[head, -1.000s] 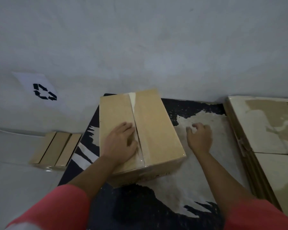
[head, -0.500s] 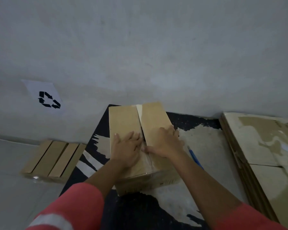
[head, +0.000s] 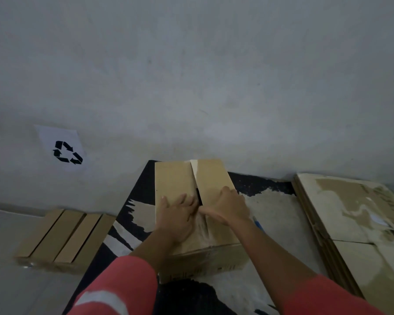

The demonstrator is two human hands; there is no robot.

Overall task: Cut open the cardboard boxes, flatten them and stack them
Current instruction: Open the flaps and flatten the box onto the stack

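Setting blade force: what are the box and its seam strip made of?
Cardboard box: matte brown paperboard, folded flaps and creased edges; likely corrugated, fluting unseen. Seam strip: seemingly clear plastic tape, glossy and wrinkled, glinting.

Brown cardboard box (seam parting)

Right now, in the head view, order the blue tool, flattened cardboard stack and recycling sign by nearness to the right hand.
1. blue tool, just beside the right hand
2. flattened cardboard stack, farther right
3. recycling sign, far left on the wall
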